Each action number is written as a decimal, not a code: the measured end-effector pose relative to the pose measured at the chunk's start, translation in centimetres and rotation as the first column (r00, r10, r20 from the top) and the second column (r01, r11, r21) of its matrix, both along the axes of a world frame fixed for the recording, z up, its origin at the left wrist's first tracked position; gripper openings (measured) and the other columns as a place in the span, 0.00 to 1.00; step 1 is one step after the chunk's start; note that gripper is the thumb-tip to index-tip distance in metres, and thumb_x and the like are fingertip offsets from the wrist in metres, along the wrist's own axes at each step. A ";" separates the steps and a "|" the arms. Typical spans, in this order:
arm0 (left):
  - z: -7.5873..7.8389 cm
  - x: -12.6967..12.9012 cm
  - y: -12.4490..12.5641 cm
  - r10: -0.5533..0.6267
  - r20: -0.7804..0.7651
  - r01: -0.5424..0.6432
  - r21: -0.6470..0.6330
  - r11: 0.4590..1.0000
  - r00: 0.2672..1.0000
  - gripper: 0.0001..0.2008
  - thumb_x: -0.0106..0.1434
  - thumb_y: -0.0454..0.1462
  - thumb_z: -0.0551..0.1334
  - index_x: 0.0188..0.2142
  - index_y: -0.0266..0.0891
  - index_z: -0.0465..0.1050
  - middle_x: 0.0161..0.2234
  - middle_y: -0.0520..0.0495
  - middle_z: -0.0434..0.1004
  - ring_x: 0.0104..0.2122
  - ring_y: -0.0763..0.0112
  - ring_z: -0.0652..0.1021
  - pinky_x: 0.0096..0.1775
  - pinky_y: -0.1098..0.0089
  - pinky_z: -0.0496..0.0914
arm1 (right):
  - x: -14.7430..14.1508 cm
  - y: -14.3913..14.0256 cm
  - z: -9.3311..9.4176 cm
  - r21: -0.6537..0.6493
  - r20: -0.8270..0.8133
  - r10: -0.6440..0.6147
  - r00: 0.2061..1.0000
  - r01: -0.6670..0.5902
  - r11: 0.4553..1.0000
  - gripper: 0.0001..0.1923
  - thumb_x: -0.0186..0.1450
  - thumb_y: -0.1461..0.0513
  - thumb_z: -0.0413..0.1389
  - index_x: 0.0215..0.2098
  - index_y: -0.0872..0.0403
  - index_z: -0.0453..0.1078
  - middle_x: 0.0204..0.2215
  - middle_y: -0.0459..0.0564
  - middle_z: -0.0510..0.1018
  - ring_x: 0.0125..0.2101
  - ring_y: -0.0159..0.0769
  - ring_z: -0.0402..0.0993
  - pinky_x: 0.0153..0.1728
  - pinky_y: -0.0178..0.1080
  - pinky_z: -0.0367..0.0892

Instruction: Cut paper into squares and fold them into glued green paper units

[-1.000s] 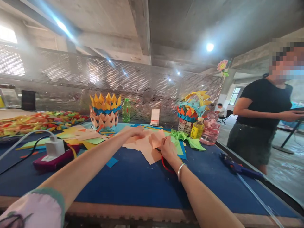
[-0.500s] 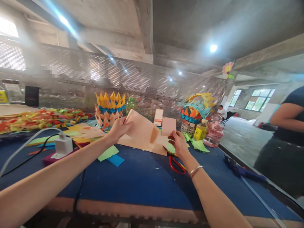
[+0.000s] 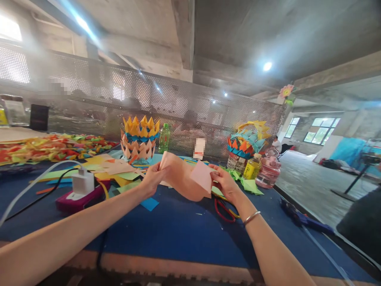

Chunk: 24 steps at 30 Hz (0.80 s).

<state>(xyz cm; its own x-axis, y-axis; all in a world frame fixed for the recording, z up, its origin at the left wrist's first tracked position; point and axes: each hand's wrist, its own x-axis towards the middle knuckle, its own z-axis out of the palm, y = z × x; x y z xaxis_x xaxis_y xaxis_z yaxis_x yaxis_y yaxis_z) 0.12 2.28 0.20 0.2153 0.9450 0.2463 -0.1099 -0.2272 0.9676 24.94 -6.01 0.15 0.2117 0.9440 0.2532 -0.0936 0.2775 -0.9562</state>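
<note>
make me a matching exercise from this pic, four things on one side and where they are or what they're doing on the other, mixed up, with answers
Column one
1. left hand
2. right hand
3. power strip
4. glue gun

Column two
A. lies near the right edge of the table
B. holds the small square
C. has a white plug in it
D. holds the large sheet by its left end

Right pairs
1-D, 2-B, 3-C, 4-A

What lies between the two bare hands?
In the head view, a large curved peach paper sheet, partly covered at right by a small pale-pink paper square.
</note>
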 end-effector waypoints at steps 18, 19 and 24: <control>-0.1 -1.5 0.6 -0.064 0.238 0.106 -0.168 0.980 0.969 0.18 0.39 0.41 0.72 0.31 0.36 0.77 0.29 0.46 0.82 0.29 0.65 0.80 0.35 0.69 0.74 | -4.4 -1.0 -1.4 0.003 0.806 -0.107 0.582 0.177 0.984 0.12 0.55 0.55 0.63 0.29 0.54 0.68 0.23 0.44 0.71 0.25 0.33 0.66 0.28 0.35 0.61; -0.2 -1.5 0.7 -0.074 0.257 0.122 -0.174 0.977 0.963 0.18 0.39 0.40 0.73 0.31 0.36 0.77 0.29 0.47 0.82 0.29 0.67 0.80 0.35 0.70 0.74 | -3.6 -0.7 -0.9 0.092 0.770 -0.271 0.577 0.320 0.943 0.16 0.54 0.52 0.63 0.29 0.53 0.66 0.24 0.44 0.71 0.25 0.34 0.66 0.28 0.37 0.63; -0.8 -1.2 0.7 -0.145 0.339 0.223 -0.205 0.953 0.930 0.15 0.39 0.37 0.75 0.29 0.37 0.79 0.29 0.49 0.83 0.30 0.71 0.80 0.38 0.75 0.74 | -1.1 0.1 0.5 0.184 0.272 -0.426 0.863 0.388 0.903 0.36 0.42 0.51 0.70 0.44 0.52 0.64 0.39 0.52 0.75 0.40 0.41 0.72 0.40 0.42 0.70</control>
